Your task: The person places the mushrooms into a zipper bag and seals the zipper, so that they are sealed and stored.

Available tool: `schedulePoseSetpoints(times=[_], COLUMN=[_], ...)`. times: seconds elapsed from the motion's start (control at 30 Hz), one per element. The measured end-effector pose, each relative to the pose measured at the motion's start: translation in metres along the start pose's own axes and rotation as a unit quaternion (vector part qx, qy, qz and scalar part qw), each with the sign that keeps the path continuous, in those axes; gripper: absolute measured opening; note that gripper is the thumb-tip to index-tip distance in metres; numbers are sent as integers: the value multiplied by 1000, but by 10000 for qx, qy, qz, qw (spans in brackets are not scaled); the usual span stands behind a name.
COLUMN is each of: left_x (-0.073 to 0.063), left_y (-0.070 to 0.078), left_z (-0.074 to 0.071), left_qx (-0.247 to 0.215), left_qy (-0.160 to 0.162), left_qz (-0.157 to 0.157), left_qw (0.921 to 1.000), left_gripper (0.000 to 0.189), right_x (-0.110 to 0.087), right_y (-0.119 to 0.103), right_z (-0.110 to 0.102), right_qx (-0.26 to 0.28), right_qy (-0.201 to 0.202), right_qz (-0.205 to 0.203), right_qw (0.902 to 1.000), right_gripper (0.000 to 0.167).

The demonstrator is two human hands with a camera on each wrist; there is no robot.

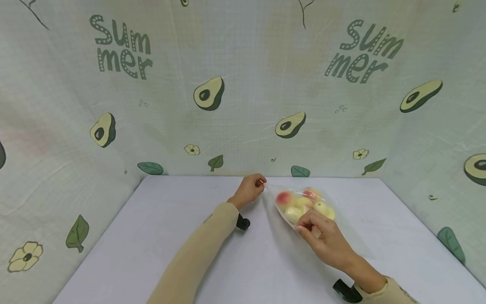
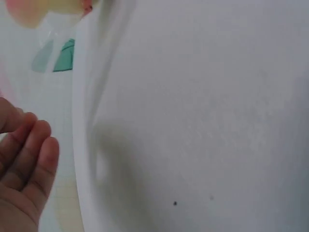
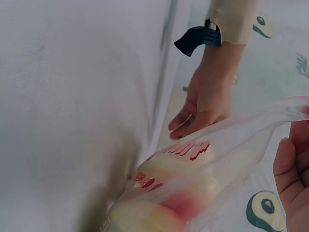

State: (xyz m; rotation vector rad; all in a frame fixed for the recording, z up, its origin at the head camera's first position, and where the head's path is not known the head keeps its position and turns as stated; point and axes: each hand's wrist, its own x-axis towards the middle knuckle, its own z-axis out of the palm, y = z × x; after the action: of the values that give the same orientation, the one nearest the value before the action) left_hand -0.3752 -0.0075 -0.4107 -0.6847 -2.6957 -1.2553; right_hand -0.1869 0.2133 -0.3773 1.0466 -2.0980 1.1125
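Note:
A clear plastic bag [image 1: 274, 219] with red printing holds several pale yellow fruits with red blush, like peaches [image 1: 293, 214]. It lies on the right half of the table. My left hand [image 1: 248, 190] pinches the bag's far left corner between thumb and fingertips. In the left wrist view that hand [image 2: 24, 174] has its other fingers lightly bent. My right hand [image 1: 328, 240] is at the near side of the bag, thumb and index finger pinching its edge. The right wrist view shows the bag [image 3: 251, 140] stretched up to the right hand [image 3: 294, 174], with the fruit hanging low in it.
A white table [image 1: 171, 219] lies under the hands. Around its back and sides hangs a pale cloth [image 1: 243, 50] printed with avocados, leaves and lettering. Each wrist wears a black camera strap, one of them [image 1: 347, 291] near the front edge.

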Motion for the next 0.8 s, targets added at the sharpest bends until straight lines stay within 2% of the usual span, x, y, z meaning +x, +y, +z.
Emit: schedulePoseSetpoints(times=[0.17, 0.27, 0.4, 0.6, 0.8], left_x=[-2, -4, -9, -18, -29], left_y=[8, 14, 20, 23, 25], left_z=[-2, -3, -3, -1, 1], left_qx=[-468, -712, -882, -1002, -522], left_qy=[-214, -353, -508, -585, -611], left_qz=[-497, -666, -801, -734, -487], left_qw=[9974, 9946, 9916, 9905, 9956], left_gripper=[23, 27, 29, 26, 26], right_x=[-1, -2, -4, -4, -5], right_y=[-1, -2, -1, 0, 0], right_z=[1, 2, 5, 9, 11], right_qx=[24, 72, 133, 129, 130], right_qy=[-279, -505, -725, -743, -796], right_qz=[427, 711, 752, 586, 547], right_qw=[9987, 9962, 9944, 9954, 9952], right_gripper=[26, 23, 19, 16, 25])
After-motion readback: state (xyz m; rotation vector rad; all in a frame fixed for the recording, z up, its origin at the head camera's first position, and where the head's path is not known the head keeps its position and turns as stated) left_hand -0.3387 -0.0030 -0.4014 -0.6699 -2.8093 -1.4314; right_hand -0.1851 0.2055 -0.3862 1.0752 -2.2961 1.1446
